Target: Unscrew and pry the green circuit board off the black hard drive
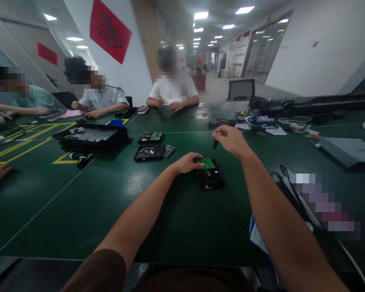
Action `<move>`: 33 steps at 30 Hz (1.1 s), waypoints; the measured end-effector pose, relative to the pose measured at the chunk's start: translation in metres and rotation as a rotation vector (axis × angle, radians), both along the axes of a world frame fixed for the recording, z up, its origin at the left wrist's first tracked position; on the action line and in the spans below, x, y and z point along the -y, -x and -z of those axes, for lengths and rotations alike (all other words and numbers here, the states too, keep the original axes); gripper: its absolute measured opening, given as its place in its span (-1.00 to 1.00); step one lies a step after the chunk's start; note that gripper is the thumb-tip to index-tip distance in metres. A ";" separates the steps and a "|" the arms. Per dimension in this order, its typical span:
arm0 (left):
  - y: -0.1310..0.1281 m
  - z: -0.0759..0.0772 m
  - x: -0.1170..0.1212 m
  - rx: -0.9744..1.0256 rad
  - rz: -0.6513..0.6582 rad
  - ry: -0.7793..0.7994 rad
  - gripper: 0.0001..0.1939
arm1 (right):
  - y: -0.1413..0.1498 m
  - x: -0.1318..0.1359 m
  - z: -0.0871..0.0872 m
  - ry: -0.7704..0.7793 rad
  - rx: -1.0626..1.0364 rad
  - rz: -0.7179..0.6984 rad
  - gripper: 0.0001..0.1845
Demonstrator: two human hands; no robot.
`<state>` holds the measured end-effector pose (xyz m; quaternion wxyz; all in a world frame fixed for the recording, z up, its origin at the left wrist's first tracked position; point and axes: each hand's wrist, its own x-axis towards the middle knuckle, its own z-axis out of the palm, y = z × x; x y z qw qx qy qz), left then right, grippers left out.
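A black hard drive [211, 180] lies on the green tabletop in front of me, a green circuit board [207, 163] on its upper face. My left hand [188, 163] grips the drive's far left side, the thumb resting on the board's edge. Above the drive's far right corner, my right hand [231, 140] pinches a screwdriver [215, 144] by its handle. Its thin shaft slants down to the board's far edge; whether the tip sits in a screw I cannot tell. A few tiny pieces, perhaps screws, lie just beyond the drive.
Two more hard drives, one nearer [149, 153] and one farther [151, 138], lie left beside a loose circuit board [169, 151]. A black tray [91, 136] stands farther left. Coiled cables [258, 120] and a grey metal case [349, 150] are at right. Several people sit across the table.
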<state>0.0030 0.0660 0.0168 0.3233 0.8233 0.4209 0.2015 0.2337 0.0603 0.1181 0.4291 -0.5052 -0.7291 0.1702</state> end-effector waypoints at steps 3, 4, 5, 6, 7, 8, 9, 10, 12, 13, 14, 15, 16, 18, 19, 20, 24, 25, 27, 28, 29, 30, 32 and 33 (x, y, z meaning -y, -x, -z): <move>-0.001 0.000 0.001 0.015 0.007 0.002 -0.39 | 0.002 0.001 0.000 0.096 -0.059 -0.046 -0.76; -0.001 0.000 0.001 0.026 0.009 0.014 -0.40 | 0.002 0.001 0.000 0.134 -0.088 -0.067 -0.75; -0.001 0.000 0.002 0.035 0.011 0.028 -0.40 | 0.003 0.002 0.000 0.167 -0.118 -0.089 -0.74; -0.001 0.000 0.002 0.043 0.010 0.040 -0.40 | 0.004 0.002 0.000 0.191 -0.148 -0.111 -0.74; -0.001 0.000 0.002 0.047 0.009 0.050 -0.39 | 0.005 0.003 0.000 0.206 -0.174 -0.133 -0.74; -0.001 0.000 0.002 0.049 0.010 0.054 -0.39 | 0.005 0.003 0.000 0.212 -0.190 -0.151 -0.75; -0.001 0.000 0.002 0.052 0.011 0.054 -0.39 | 0.005 0.003 -0.001 0.205 -0.192 -0.161 -0.75; -0.001 0.000 0.002 0.056 0.015 0.052 -0.38 | 0.005 0.004 -0.001 0.188 -0.177 -0.157 -0.75; 0.000 0.000 0.002 0.055 0.021 0.053 -0.38 | 0.004 0.004 -0.002 0.135 -0.120 -0.111 -0.76; 0.000 0.000 0.002 0.049 0.022 0.055 -0.37 | 0.004 0.004 -0.002 0.113 -0.093 -0.077 -0.76; 0.000 0.000 0.001 0.042 0.020 0.053 -0.37 | 0.003 0.004 -0.003 0.099 -0.072 -0.041 -0.77; 0.000 0.000 0.001 0.036 0.016 0.049 -0.37 | 0.003 0.004 -0.003 0.097 -0.063 -0.014 -0.78; 0.000 0.000 0.001 0.032 0.012 0.044 -0.37 | 0.003 0.004 -0.003 0.104 -0.062 -0.001 -0.79; 0.000 0.000 0.001 0.035 0.008 0.038 -0.38 | 0.005 0.005 -0.003 0.134 -0.083 -0.025 -0.80; 0.000 0.001 0.001 0.037 0.008 0.039 -0.38 | 0.005 0.006 -0.003 0.151 -0.102 -0.058 -0.79; 0.000 0.001 0.000 0.039 0.007 0.041 -0.38 | 0.006 0.007 -0.004 0.168 -0.127 -0.099 -0.76; 0.000 0.003 0.000 0.051 0.010 0.042 -0.38 | 0.009 0.011 -0.005 0.234 -0.209 -0.236 -0.70; 0.000 0.003 0.000 0.053 0.016 0.046 -0.38 | 0.008 0.010 -0.005 0.237 -0.203 -0.249 -0.70; -0.001 0.002 0.000 0.051 0.020 0.055 -0.38 | 0.007 0.009 -0.005 0.210 -0.151 -0.229 -0.71; -0.001 0.002 0.000 0.046 0.015 0.054 -0.38 | 0.006 0.007 -0.004 0.186 -0.118 -0.198 -0.72; -0.001 0.001 0.001 0.041 0.008 0.051 -0.38 | 0.005 0.005 -0.004 0.162 -0.091 -0.159 -0.74; -0.001 0.000 0.001 0.035 0.001 0.048 -0.38 | 0.004 0.004 -0.003 0.145 -0.076 -0.120 -0.75; -0.001 -0.002 0.002 0.025 -0.005 0.049 -0.37 | 0.003 0.001 -0.001 0.137 -0.074 -0.067 -0.77; -0.001 -0.002 0.003 0.022 -0.005 0.051 -0.36 | 0.002 0.001 0.000 0.145 -0.087 -0.063 -0.77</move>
